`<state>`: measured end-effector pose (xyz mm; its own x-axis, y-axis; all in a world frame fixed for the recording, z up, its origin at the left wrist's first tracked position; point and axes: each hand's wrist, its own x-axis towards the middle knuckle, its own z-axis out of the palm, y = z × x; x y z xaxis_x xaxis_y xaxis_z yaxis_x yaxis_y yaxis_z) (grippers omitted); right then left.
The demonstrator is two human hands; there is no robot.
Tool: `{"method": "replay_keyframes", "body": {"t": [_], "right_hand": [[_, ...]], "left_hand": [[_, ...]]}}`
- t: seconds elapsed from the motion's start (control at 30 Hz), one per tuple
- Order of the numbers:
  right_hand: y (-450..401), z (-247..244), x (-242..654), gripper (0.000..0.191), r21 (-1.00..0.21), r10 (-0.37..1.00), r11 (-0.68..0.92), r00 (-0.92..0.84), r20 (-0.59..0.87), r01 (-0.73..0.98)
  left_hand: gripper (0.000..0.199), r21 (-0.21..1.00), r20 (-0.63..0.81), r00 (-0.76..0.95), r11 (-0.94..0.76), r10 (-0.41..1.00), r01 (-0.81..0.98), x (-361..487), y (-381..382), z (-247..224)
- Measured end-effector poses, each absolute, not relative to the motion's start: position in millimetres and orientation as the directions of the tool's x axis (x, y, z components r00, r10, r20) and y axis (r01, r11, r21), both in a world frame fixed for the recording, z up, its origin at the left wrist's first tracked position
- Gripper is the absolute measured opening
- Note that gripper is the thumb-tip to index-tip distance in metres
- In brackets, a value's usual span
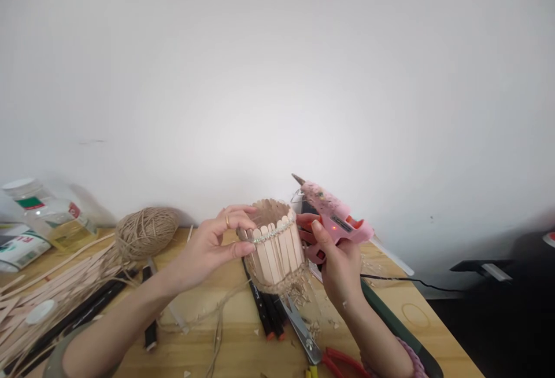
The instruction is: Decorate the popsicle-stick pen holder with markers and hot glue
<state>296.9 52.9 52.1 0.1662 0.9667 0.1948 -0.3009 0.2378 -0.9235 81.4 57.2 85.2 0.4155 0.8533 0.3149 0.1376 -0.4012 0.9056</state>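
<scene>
A round cup made of upright wooden craft sticks [277,254] is held tilted above the table, a glittery trim running near its rim and twine around its base. My left hand [221,236] pinches the rim on the left side, thumb outside and fingers at the top edge. In my right hand [336,256] is a pink hot glue gun [332,210], its nozzle aimed up and left and a small red light on its body. Some right-hand fingers reach toward the cup's right side; I cannot tell whether they touch it.
Red-handled scissors [310,337] and black markers [266,311] lie below the cup among wood chips. At left are a twine ball [147,230], a clear bottle of yellowish liquid [56,219] and loose wooden sticks [56,285]. A dark green mat [399,329] lies at right.
</scene>
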Motion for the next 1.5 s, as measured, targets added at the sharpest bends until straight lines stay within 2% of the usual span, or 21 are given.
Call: {"method": "replay_keyframes", "body": {"t": [0.2,0.37,0.43,0.57,0.67,0.8,0.9,0.97,1.03,1.1,1.2,1.3,1.4,1.5], "right_hand": [[60.4,61.1,304.5,0.025,-0.838,0.937,0.288,0.317,0.146,-0.464],[65.8,62.2,313.4,0.034,-0.841,0.985,0.156,0.146,0.092,-0.519],[68.4,58.6,316.6,0.032,-0.856,0.992,0.122,0.089,0.089,-0.503],[73.0,49.5,322.3,0.023,-0.866,0.977,0.163,-0.045,0.209,-0.473],[74.0,46.4,325.1,0.022,-0.880,0.952,0.140,-0.182,0.245,-0.454],[72.1,49.0,325.2,0.024,-0.887,0.899,0.195,-0.284,0.332,-0.419],[70.7,51.0,324.3,0.024,-0.880,0.859,0.260,-0.322,0.399,-0.398],[69.8,50.9,323.5,0.036,-0.875,0.864,0.279,-0.294,0.409,-0.395],[68.4,50.3,322.0,0.057,-0.873,0.885,0.291,-0.235,0.401,-0.392],[66.2,50.1,319.6,0.066,-0.883,0.906,0.292,-0.189,0.378,-0.367],[62.1,51.3,315.1,0.047,-0.895,0.919,0.323,-0.123,0.375,-0.309],[58.2,53.8,311.9,0.030,-0.905,0.922,0.362,-0.055,0.382,-0.221],[54.9,57.1,310.5,0.026,-0.928,0.935,0.348,-0.020,0.354,-0.132],[52.0,59.5,310.3,0.028,-0.935,0.941,0.334,-0.015,0.338,-0.122]], "left_hand": [[0.006,0.944,0.305,0.452,-0.330,0.838,-0.024,74.2,61.5,77.0],[0.010,0.939,0.339,0.523,-0.318,0.782,-0.133,71.8,66.3,71.6],[0.010,0.935,0.351,0.555,-0.313,0.754,-0.167,73.5,67.8,70.0],[0.010,0.914,0.404,0.603,-0.325,0.688,-0.241,76.6,73.4,66.5],[0.007,0.897,0.440,0.658,-0.325,0.611,-0.298,76.6,80.8,63.1],[0.004,0.906,0.420,0.730,-0.198,0.539,-0.375,76.0,88.8,56.3],[0.004,0.895,0.407,0.708,-0.100,0.577,-0.434,76.3,91.8,49.3],[0.007,0.895,0.354,0.674,-0.026,0.648,-0.445,77.1,93.5,44.6],[0.018,0.895,0.274,0.618,0.041,0.737,-0.445,79.1,94.8,40.7],[0.031,0.889,0.177,0.547,0.106,0.818,-0.445,83.1,94.8,38.0],[0.034,0.877,0.060,0.499,0.194,0.864,-0.440,91.8,90.2,35.9],[0.043,0.886,0.045,0.510,0.201,0.859,-0.418,99.3,81.4,36.2],[0.062,0.914,0.102,0.493,0.114,0.864,-0.389,102.8,72.5,40.4],[0.096,0.942,0.117,0.504,0.065,0.856,-0.328,105.2,65.0,48.5]]}}
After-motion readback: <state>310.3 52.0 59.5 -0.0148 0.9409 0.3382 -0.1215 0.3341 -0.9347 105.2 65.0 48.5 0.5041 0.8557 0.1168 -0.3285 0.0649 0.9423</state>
